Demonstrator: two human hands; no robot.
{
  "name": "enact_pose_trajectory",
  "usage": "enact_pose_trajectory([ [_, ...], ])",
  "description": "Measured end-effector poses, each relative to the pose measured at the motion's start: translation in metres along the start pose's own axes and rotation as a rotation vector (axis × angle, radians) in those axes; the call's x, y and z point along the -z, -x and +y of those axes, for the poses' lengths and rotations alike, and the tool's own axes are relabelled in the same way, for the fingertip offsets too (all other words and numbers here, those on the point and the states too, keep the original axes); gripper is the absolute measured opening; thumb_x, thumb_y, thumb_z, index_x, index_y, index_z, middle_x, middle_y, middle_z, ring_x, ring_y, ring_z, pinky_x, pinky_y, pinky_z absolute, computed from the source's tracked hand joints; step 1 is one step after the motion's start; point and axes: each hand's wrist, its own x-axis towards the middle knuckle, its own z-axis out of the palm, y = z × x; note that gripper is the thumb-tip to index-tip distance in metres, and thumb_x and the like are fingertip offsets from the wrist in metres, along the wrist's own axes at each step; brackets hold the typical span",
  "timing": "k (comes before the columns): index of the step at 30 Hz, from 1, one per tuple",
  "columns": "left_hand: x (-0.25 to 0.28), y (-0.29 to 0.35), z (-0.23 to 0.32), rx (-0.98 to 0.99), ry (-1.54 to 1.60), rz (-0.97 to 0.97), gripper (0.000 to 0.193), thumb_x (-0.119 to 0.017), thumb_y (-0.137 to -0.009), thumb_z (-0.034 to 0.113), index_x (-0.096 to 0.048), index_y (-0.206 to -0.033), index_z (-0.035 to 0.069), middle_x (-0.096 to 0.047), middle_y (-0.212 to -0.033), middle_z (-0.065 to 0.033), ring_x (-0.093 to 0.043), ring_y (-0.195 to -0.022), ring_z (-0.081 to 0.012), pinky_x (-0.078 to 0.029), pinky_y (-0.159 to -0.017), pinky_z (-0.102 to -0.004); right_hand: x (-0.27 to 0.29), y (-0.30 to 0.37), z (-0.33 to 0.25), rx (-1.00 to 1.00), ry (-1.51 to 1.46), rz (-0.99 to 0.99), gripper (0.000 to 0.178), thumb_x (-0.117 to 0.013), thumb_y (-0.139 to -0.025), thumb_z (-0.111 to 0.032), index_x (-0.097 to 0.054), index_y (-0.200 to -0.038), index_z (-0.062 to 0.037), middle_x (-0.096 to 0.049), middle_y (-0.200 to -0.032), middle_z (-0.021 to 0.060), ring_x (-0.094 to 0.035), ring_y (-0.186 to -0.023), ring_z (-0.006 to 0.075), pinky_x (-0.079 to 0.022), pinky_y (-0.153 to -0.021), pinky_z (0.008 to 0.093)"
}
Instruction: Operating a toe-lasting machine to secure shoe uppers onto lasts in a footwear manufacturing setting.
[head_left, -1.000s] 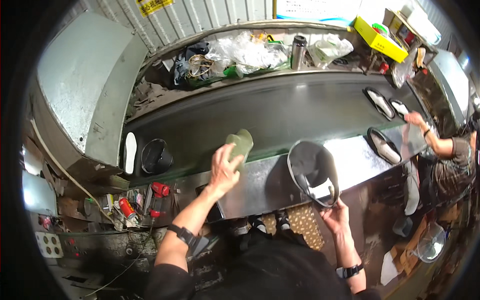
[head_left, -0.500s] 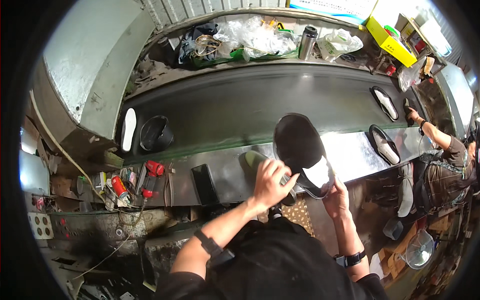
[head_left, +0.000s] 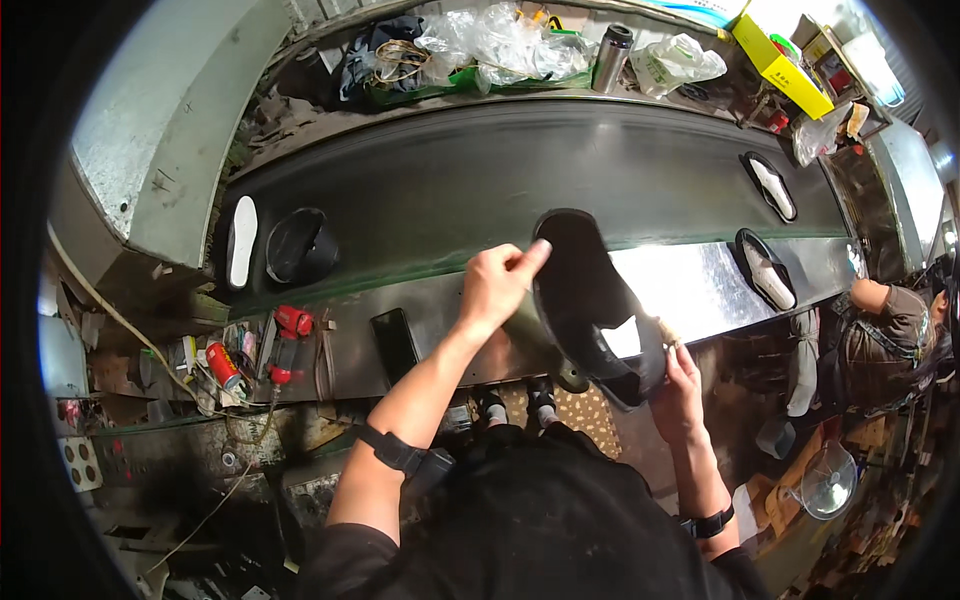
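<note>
A large black shoe (head_left: 575, 270) is held up close over the metal bench edge, its dark opening facing me and a white patch (head_left: 622, 338) showing inside the lower part. At its upper left edge, my left hand (head_left: 497, 287) has curled fingers, with the thumb laid against the rim. Lower down on the other side, my right hand (head_left: 680, 390) grips the shoe's edge between thumb and fingers. Partly hidden behind the shoe is a grey-green rounded piece (head_left: 520, 325); what it is cannot be made out.
Beyond the bench runs a dark belt (head_left: 480, 170) with a white insole (head_left: 242, 242) and a black bowl-shaped container (head_left: 300, 247). Black shoes with white insoles (head_left: 768, 270) stand right. A phone (head_left: 397, 345) and red tool (head_left: 290, 340) lie left. A co-worker (head_left: 885, 330) sits far right.
My left hand has moved up and left, from over the grey-green piece to the shoe's upper edge. The co-worker's hand has drawn back, and the dark shoe it touched has left the belt.
</note>
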Motion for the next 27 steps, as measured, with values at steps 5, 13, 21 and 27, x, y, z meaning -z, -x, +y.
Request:
enact_pose_trajectory([
  [5, 0.016, -0.008, -0.046, 0.688, 1.082, -0.402, 0.051, -0.068, -0.093, 0.049, -0.067, -0.114, 0.002, -0.07, -0.111, -0.0082, -0.066, -0.101, -0.0195, -0.052, -0.094, -0.0364, 0.009, 0.006, 0.029, 0.492, 1.21, -0.331, 0.018, -0.078, -0.082, -0.005, -0.07, -0.097, -0.0022, -0.067, -0.082, 0.008, -0.065, -0.076, 0.0224, -0.051, -0.1, 0.0406],
  [13, -0.007, -0.023, -0.112, 0.516, 0.211, 0.023, 0.034, -0.072, -0.093, 0.035, -0.074, -0.107, 0.004, -0.073, -0.09, -0.0056, -0.065, -0.086, -0.0151, -0.049, -0.082, -0.0325, 0.036, -0.019, 0.126, 0.957, 1.309, -0.322, 0.03, -0.086, -0.07, -0.008, -0.066, -0.092, -0.0038, -0.062, -0.099, 0.0138, -0.063, -0.085, 0.0314, -0.051, -0.103, 0.0486],
  [21, -0.044, -0.008, -0.134, 0.315, -0.27, 0.34, 0.038, -0.068, -0.093, 0.037, -0.074, -0.104, 0.001, -0.074, -0.102, -0.0179, -0.071, -0.095, -0.0301, -0.052, -0.085, -0.0407, 0.045, -0.051, 0.134, 0.74, 1.095, -0.362, 0.094, -0.092, -0.07, -0.027, -0.043, -0.142, 0.0079, -0.044, -0.145, 0.0305, -0.05, -0.131, 0.043, -0.043, -0.106, 0.0466],
  [27, -0.062, 0.034, -0.109, 0.563, 0.027, 0.167, 0.054, -0.077, -0.083, 0.045, -0.067, -0.112, 0.001, -0.074, -0.101, -0.0176, -0.07, -0.096, -0.0284, -0.052, -0.087, -0.0405, 0.092, -0.027, 0.116, 0.629, 1.144, -0.502, 0.082, -0.084, -0.075, -0.019, -0.043, -0.14, 0.009, -0.044, -0.145, 0.0342, -0.041, -0.138, 0.0511, -0.033, -0.116, 0.0519],
])
